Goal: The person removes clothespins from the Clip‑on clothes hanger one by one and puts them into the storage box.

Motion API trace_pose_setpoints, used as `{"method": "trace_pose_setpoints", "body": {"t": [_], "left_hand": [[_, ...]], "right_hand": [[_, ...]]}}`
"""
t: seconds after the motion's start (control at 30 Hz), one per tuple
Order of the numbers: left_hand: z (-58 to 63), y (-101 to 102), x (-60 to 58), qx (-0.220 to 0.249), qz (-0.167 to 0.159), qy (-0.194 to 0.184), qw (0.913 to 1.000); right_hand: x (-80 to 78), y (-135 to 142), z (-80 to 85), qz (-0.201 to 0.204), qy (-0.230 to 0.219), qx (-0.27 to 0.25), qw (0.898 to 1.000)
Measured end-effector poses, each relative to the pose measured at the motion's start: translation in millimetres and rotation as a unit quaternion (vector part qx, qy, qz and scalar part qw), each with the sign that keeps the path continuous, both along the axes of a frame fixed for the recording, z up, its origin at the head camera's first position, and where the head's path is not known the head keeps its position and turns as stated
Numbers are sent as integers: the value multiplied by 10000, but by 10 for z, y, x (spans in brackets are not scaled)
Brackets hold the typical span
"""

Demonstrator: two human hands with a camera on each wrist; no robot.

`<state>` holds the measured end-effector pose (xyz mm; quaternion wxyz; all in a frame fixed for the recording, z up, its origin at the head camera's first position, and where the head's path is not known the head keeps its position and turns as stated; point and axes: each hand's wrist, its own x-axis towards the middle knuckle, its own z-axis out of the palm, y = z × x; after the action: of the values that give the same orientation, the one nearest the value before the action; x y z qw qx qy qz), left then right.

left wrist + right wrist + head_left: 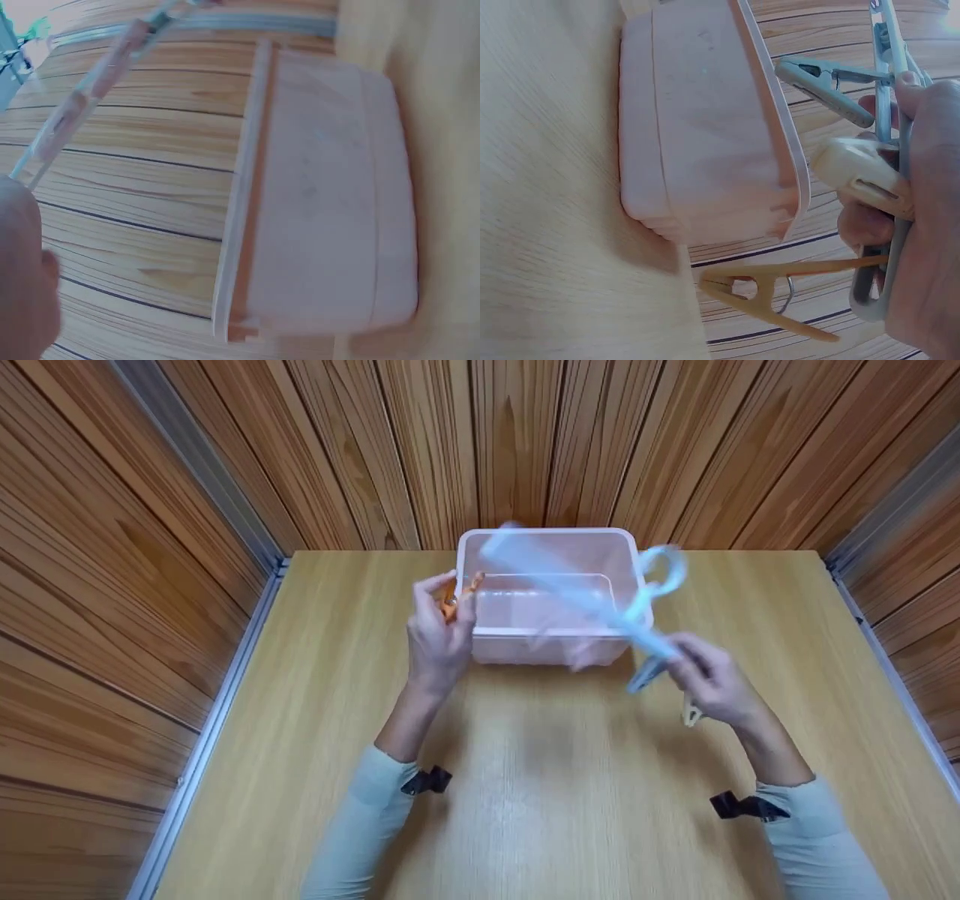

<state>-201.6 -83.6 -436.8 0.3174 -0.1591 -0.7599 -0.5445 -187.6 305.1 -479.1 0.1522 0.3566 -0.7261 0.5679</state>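
Observation:
My right hand point(712, 679) grips one end of a light-blue clip hanger point(570, 592), blurred by motion. Its bar slants up leftward across the opening of a pink plastic bin point(517, 649), and its round hook point(680, 570) overlaps the bin's right side. In the right wrist view a grey-blue clothespin point(838, 100), a cream clothespin point(855, 169) and a yellow clothespin point(765, 292) hang on the hanger near my fingers. Pinkish clips blur below the bar in the head view. At the bin's left rim, my left hand point(435, 641) pinches an orange clothespin point(449, 607).
The bin stands at the back of a light wooden table point(525, 810), close to a wood-plank wall point(510, 450). Plank walls with metal edge rails point(217, 690) flank the table. A black wrist camera mount point(427, 781) sits on each sleeve.

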Motion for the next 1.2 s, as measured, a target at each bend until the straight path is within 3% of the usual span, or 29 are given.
{"method": "trace_pose_setpoints", "body": {"t": [0.03,0.1,0.17,0.33,0.7,0.9,1.2], "left_hand": [[4,-34,-2,496,-356,-495,9969],[6,-97,5,1200,-844,-1335,9801],[-1,-153,12,1312,-1099,-1727,9700],[6,-179,26,564,-1116,-1616,9789],[-38,-188,23,-25,-1175,-1353,9838],[-53,-174,-128,-399,-1114,-1174,9860],[-27,-131,-413,-533,-1152,-1521,9802]], "right_hand": [[-12,26,15,54,18,-360,9993],[-40,87,61,181,103,-929,9955],[-79,133,116,162,323,-933,9950],[-113,162,152,394,322,-115,9986],[-100,190,187,300,301,243,9988],[-85,183,203,82,110,620,9980],[-103,181,215,33,152,877,9960]]}}
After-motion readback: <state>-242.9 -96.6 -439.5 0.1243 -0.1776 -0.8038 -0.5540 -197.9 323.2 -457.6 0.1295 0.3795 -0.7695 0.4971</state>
